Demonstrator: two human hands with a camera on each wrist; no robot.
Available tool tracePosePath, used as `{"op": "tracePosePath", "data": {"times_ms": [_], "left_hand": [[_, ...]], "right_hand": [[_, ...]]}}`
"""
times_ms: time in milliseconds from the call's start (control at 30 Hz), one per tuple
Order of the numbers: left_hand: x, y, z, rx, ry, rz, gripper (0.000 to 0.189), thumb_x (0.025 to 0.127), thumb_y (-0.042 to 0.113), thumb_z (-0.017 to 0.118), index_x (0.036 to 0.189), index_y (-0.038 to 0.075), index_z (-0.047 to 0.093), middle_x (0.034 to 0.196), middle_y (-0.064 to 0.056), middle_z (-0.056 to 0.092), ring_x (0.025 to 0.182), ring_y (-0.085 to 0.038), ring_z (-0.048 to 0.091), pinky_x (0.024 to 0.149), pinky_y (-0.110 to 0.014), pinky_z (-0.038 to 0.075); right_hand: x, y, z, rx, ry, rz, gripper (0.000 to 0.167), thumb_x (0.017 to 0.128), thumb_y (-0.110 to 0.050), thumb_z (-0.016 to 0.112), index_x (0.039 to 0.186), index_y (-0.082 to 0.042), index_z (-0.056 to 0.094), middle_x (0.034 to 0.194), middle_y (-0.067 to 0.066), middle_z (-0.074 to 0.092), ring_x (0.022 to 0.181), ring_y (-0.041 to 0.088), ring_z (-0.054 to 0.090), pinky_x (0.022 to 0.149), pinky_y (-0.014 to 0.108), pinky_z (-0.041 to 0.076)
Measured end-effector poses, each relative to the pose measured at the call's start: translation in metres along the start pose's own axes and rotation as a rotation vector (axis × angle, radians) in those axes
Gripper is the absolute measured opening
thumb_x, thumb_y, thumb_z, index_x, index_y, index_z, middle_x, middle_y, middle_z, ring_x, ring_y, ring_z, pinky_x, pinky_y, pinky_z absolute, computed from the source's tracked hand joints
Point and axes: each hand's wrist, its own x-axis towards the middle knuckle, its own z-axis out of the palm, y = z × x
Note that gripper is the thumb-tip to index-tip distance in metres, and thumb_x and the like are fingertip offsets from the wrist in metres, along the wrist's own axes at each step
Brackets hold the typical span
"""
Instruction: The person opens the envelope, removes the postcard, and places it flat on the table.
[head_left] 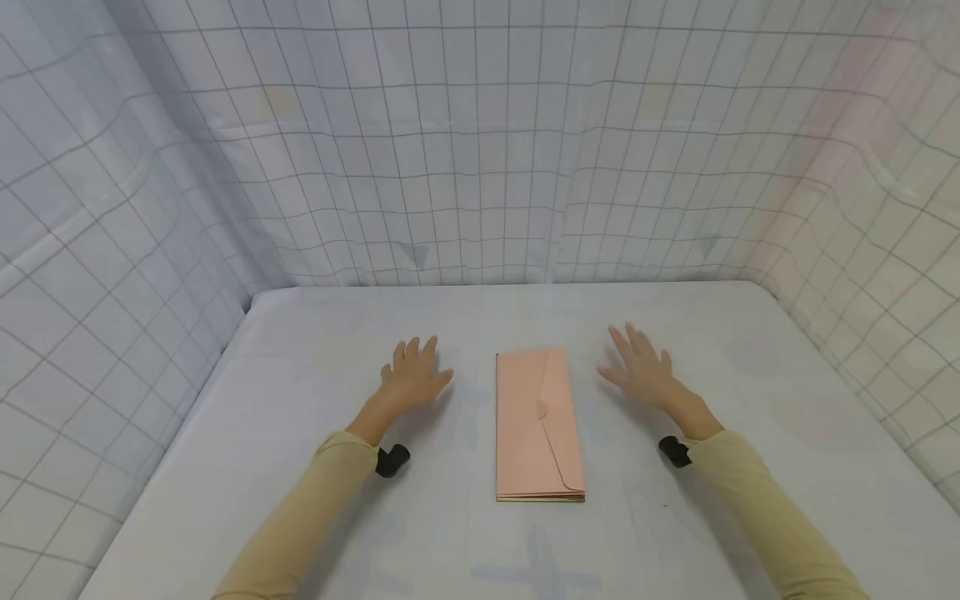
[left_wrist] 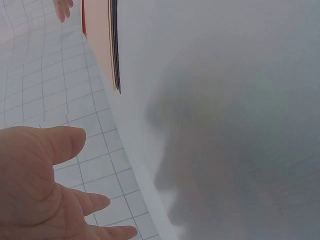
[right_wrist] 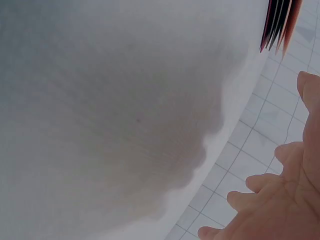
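Observation:
A stack of long envelopes lies on the white table between the hands; the top envelope (head_left: 528,442) is pink with a flap on its right side. Layered edges of the stack (left_wrist: 114,50) show in the left wrist view, and dark and reddish layers (right_wrist: 280,25) in the right wrist view. To the left of the stack is my left hand (head_left: 412,379), fingers spread and holding nothing. My right hand (head_left: 641,371) hovers to the right, its fingers also spread and free of any object. Neither hand touches the envelopes.
The white table (head_left: 420,542) has its far edge against a white grid-patterned curtain (head_left: 495,167), which also hangs at both sides. A black wrist camera (head_left: 392,461) sits at the left wrist and another black camera (head_left: 675,451) at the right.

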Motion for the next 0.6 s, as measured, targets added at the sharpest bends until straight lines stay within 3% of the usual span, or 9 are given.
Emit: {"op": "tracePosePath", "data": {"times_ms": [167, 333, 467, 600], "left_hand": [[-0.002, 0.003, 0.004, -0.056, 0.029, 0.023, 0.071, 0.096, 0.039, 0.043, 0.15, 0.005, 0.013, 0.154, -0.027, 0.013, 0.142, -0.046, 0.009, 0.106, -0.068, 0.023], [-0.004, 0.006, 0.008, -0.213, 0.06, 0.062, 0.068, 0.095, 0.033, 0.047, 0.148, 0.0, 0.019, 0.149, -0.029, 0.024, 0.138, -0.048, 0.019, 0.106, -0.065, 0.025], [-0.003, 0.007, 0.011, -0.391, 0.03, 0.076, 0.063, 0.095, 0.028, 0.048, 0.146, 0.0, 0.024, 0.143, -0.029, 0.036, 0.132, -0.045, 0.035, 0.106, -0.056, 0.034], [-0.005, 0.01, 0.011, -0.567, -0.04, 0.038, 0.06, 0.096, 0.028, 0.048, 0.146, 0.004, 0.025, 0.138, -0.025, 0.043, 0.123, -0.038, 0.049, 0.1, -0.048, 0.043]], "right_hand": [[0.0, 0.002, 0.003, 0.003, 0.096, -0.119, 0.069, 0.097, -0.029, 0.046, 0.147, 0.005, 0.014, 0.152, 0.034, 0.008, 0.138, 0.052, 0.015, 0.108, 0.067, 0.018], [-0.001, 0.002, 0.003, 0.079, 0.136, -0.156, 0.064, 0.097, -0.021, 0.046, 0.146, 0.007, 0.017, 0.151, 0.033, 0.014, 0.137, 0.05, 0.018, 0.11, 0.063, 0.02], [-0.005, -0.004, -0.001, 0.159, 0.171, -0.165, 0.06, 0.096, -0.015, 0.048, 0.144, 0.009, 0.022, 0.143, 0.034, 0.029, 0.131, 0.048, 0.031, 0.106, 0.061, 0.029], [-0.009, -0.01, -0.006, 0.237, 0.198, -0.161, 0.055, 0.096, -0.012, 0.048, 0.141, 0.011, 0.026, 0.133, 0.036, 0.039, 0.119, 0.048, 0.044, 0.096, 0.058, 0.041]]}}
